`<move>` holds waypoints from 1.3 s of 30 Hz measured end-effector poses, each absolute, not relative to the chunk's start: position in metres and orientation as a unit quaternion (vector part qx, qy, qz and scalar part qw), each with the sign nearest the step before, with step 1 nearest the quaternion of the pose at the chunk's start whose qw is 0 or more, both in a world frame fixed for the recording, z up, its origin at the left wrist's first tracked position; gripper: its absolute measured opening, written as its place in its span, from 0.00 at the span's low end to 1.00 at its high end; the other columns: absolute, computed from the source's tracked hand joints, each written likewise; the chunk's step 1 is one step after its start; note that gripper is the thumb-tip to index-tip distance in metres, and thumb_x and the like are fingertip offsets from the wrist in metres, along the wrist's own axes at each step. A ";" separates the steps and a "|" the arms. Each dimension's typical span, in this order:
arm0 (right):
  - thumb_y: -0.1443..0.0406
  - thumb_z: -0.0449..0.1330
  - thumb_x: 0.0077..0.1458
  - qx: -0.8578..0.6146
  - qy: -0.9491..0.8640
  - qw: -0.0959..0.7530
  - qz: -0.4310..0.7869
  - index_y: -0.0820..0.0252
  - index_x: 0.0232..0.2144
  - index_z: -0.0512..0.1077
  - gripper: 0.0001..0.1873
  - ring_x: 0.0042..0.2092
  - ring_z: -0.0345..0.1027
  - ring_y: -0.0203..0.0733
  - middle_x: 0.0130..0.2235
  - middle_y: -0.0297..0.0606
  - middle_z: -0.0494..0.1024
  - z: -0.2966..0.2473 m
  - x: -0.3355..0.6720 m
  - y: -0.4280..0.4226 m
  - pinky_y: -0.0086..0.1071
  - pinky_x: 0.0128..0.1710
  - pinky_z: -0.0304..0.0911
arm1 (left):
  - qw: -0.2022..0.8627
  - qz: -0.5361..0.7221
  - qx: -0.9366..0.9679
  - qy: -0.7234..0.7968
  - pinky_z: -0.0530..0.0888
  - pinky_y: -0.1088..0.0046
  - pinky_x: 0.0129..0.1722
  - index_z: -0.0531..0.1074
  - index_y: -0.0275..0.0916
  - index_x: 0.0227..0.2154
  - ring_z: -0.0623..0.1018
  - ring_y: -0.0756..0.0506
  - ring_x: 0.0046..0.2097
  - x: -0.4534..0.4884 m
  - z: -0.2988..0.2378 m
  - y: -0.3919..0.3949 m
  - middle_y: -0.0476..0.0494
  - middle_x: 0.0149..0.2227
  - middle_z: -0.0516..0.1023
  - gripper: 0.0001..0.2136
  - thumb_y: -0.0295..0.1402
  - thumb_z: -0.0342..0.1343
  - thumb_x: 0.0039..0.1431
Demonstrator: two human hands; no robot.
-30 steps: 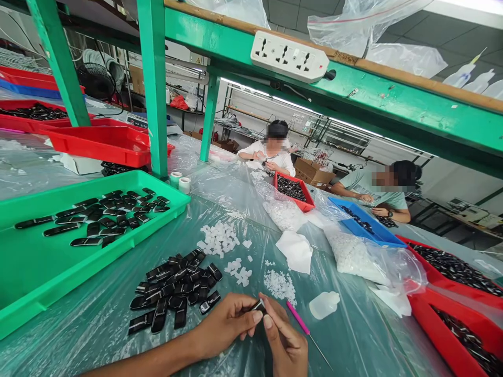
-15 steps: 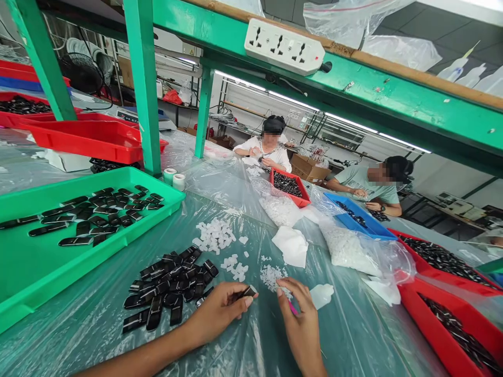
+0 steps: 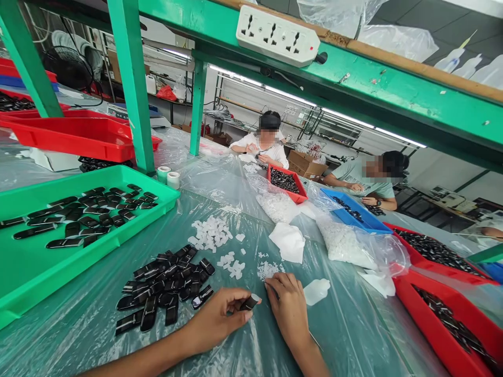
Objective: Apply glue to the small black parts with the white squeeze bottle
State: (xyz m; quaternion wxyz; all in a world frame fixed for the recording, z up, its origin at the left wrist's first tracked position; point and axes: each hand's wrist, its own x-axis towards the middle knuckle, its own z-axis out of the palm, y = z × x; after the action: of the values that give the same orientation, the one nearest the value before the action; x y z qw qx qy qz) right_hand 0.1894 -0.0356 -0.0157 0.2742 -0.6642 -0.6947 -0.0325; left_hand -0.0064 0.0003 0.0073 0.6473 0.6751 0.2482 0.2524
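My left hand [image 3: 214, 320] pinches one small black part [image 3: 249, 302] between thumb and fingers, just right of a pile of black parts [image 3: 167, 285] on the plastic-covered table. My right hand [image 3: 288, 309] rests fingers-down at the edge of a scatter of tiny white pieces [image 3: 266, 270]; its fingertips are curled and hidden, so what they hold cannot be made out. A small white squeeze bottle [image 3: 316, 291] lies just right of that hand.
A green tray [image 3: 23, 272] with black parts is at left, red trays [image 3: 70, 139] behind it. More white pieces [image 3: 210, 234], a white cloth [image 3: 288, 242], a bag of white pieces [image 3: 346, 246] and red bins [image 3: 451, 319] lie ahead and right. Two people work across the table.
My right hand left the black part, moved right and forward to the white pieces and set its fingers down there, covering the pink tool. My left hand kept the black part.
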 end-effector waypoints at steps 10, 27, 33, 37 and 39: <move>0.61 0.50 0.59 -0.597 -0.618 0.461 0.223 0.57 0.31 0.68 0.10 0.41 0.65 0.43 0.37 0.38 0.72 0.007 0.178 -0.051 0.33 0.41 0.60 | 0.646 0.256 0.686 0.217 0.57 0.76 0.27 0.71 0.33 0.29 0.59 0.50 0.28 -0.008 0.011 -0.001 0.49 0.26 0.60 0.18 0.46 0.49 0.58; 0.61 0.58 0.54 -0.437 -0.507 0.493 0.557 0.55 0.32 0.72 0.05 0.33 0.62 0.36 0.34 0.33 0.68 0.014 0.170 -0.063 0.31 0.38 0.58 | 0.629 0.224 0.723 0.178 0.53 0.76 0.27 0.71 0.35 0.30 0.56 0.49 0.28 -0.010 0.016 -0.002 0.51 0.25 0.54 0.19 0.46 0.45 0.61; 0.59 0.62 0.49 -0.433 -0.416 0.516 0.611 0.56 0.30 0.75 0.07 0.38 0.65 0.40 0.37 0.36 0.69 0.003 0.168 -0.064 0.34 0.40 0.62 | 0.641 0.231 0.716 0.154 0.54 0.77 0.28 0.69 0.34 0.30 0.56 0.50 0.29 -0.011 0.018 -0.002 0.51 0.25 0.55 0.17 0.44 0.45 0.61; 0.59 0.65 0.46 -0.421 -0.368 0.528 0.639 0.57 0.28 0.75 0.08 0.39 0.66 0.42 0.36 0.37 0.69 0.001 0.165 -0.064 0.39 0.42 0.63 | 0.645 0.232 0.711 0.156 0.54 0.77 0.27 0.69 0.34 0.27 0.56 0.50 0.28 -0.010 0.022 -0.004 0.51 0.24 0.54 0.19 0.46 0.45 0.60; 0.60 0.65 0.46 -0.413 -0.357 0.530 0.648 0.57 0.28 0.74 0.07 0.39 0.66 0.41 0.37 0.36 0.69 0.001 0.164 -0.065 0.41 0.44 0.63 | 0.647 0.239 0.708 0.153 0.56 0.77 0.28 0.69 0.34 0.27 0.56 0.50 0.28 -0.010 0.025 -0.005 0.51 0.25 0.56 0.19 0.47 0.45 0.60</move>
State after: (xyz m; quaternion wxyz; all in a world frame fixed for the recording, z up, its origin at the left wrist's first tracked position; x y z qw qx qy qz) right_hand 0.1636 -0.0648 0.0011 0.5304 -0.4134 -0.3567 0.6485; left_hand -0.0097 -0.0049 0.0245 0.6468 0.7080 0.1529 0.2388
